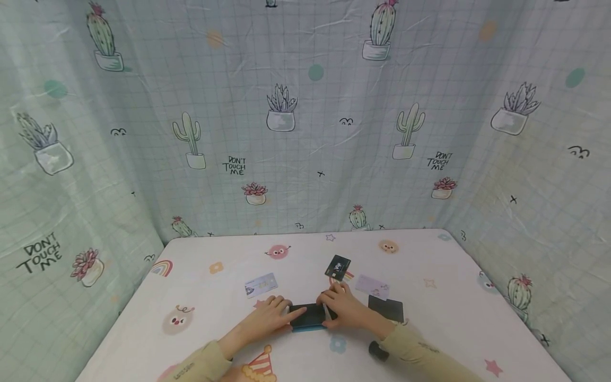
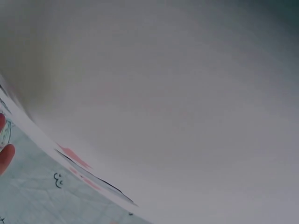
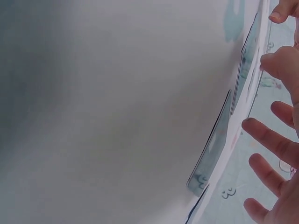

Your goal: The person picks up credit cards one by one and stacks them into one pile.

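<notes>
In the head view, a flat black wallet-like holder with a blue near edge lies between the two hands. My left hand grips its left end, index finger stretched over the top and thumb by the near edge. At the other end, my right hand pinches a thin, pale-edged card between thumb and fingertip, standing nearly edge-on over the holder. In the right wrist view, the right hand's other fingers are spread. Only two fingertips show in the left wrist view.
A black VIP card lies beyond the right hand, with a pinkish card to its right. A pale card lies beyond the left hand. Near the right forearm are dark flat pieces and a small black cylinder.
</notes>
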`<action>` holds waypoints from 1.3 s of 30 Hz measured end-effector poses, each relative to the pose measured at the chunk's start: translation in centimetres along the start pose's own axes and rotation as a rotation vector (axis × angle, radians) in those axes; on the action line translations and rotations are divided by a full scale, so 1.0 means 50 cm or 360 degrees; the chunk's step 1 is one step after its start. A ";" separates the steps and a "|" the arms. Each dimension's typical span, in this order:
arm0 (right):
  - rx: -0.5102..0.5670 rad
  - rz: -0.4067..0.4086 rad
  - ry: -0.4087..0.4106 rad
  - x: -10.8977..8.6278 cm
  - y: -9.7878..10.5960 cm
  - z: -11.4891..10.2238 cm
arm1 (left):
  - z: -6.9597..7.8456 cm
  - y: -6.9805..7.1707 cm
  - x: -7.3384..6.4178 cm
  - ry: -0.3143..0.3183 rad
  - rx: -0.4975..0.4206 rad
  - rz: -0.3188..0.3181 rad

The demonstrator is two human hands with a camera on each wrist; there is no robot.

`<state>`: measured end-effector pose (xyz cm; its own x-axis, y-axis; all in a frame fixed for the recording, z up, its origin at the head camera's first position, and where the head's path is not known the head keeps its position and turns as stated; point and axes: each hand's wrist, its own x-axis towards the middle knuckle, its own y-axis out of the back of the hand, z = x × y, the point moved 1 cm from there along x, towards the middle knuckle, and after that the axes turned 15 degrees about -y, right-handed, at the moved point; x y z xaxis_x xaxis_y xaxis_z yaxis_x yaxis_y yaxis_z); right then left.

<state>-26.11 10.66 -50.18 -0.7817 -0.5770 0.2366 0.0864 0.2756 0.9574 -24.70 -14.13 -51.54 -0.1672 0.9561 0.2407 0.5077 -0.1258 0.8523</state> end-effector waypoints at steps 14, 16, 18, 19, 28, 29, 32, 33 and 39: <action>-0.0035 -0.0064 -0.0053 -0.009 0.001 0.003 | 0.004 0.007 0.014 -0.0044 0.0035 0.0033; -0.0024 -0.0090 -0.0066 -0.009 0.001 0.003 | 0.005 0.008 0.015 -0.0052 0.0033 0.0019; -0.0015 -0.0118 -0.0081 -0.010 0.002 0.002 | 0.006 0.008 0.017 -0.0059 0.0027 0.0005; -0.0012 -0.0130 -0.0086 -0.010 0.002 0.002 | 0.006 0.009 0.017 -0.0063 0.0025 0.0002; 0.0012 -0.0179 -0.0102 -0.011 0.000 0.002 | 0.008 0.010 0.018 -0.0071 0.0043 -0.0007; 0.0011 -0.0180 -0.0102 -0.011 0.000 0.003 | 0.008 0.010 0.017 -0.0069 0.0039 -0.0012; 0.0015 -0.0180 -0.0093 -0.011 -0.001 0.003 | 0.008 0.008 0.016 -0.0055 0.0020 -0.0033; 0.0015 -0.0182 -0.0096 -0.011 -0.001 0.003 | 0.008 0.007 0.016 -0.0049 0.0015 -0.0039; -0.0005 -0.0187 -0.0112 -0.009 -0.004 0.003 | 0.007 0.004 0.015 -0.0025 -0.0013 -0.0064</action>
<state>-25.87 10.95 -50.49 -0.8281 -0.5496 0.1107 -0.0065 0.2069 0.9783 -24.44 -13.36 -51.35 -0.1741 0.9645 0.1987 0.4942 -0.0890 0.8648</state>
